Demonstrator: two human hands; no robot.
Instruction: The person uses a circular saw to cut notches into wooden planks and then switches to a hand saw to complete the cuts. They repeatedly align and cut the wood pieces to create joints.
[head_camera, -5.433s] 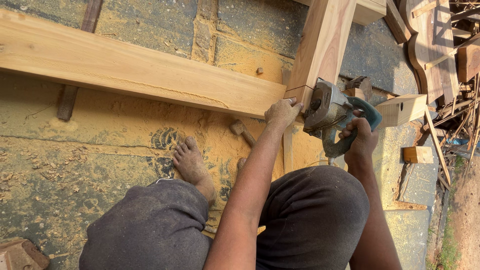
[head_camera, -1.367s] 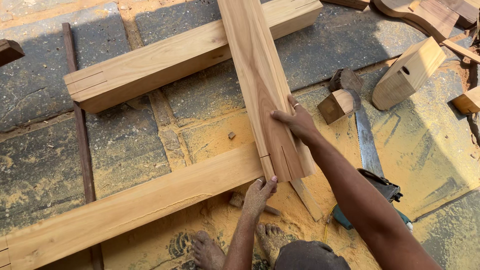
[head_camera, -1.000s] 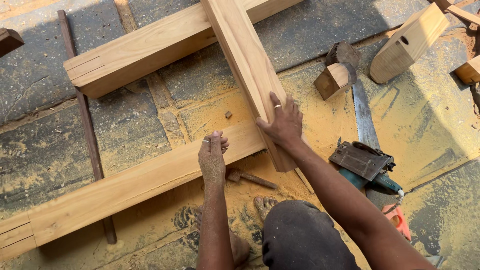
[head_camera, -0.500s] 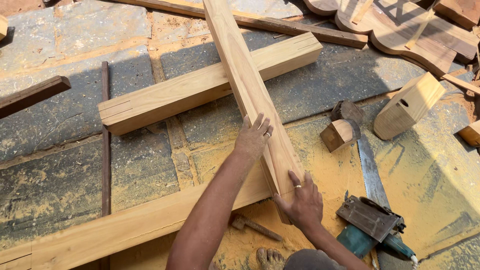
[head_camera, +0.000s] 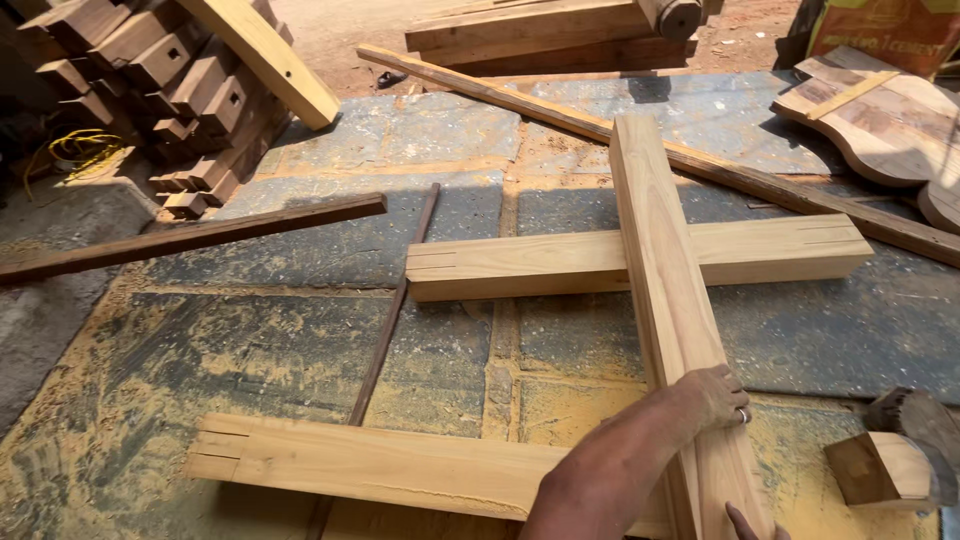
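Observation:
A long pale wooden beam (head_camera: 660, 250) lies across two pale cross beams, one farther away (head_camera: 500, 265) and one close to me (head_camera: 380, 465), on a floor dusted with sawdust. My left hand (head_camera: 715, 395) reaches in from the lower middle and lies over the long beam between the two cross beams. Its fingers curl over the beam's right edge, and a ring shows on one finger. Only the fingertips of my right hand (head_camera: 745, 520) show at the bottom edge, on the same beam.
A small wood block (head_camera: 880, 468) sits right of the beam. A thin dark rod (head_camera: 395, 310) and a dark plank (head_camera: 190, 235) lie to the left. Several mortised blocks (head_camera: 170, 80) are stacked at the far left, and curved boards (head_camera: 890, 120) lie at the far right.
The power tool I held earlier was set down at the right and is now out of view. Both hands moved onto the long beam. The view has tilted up and away.

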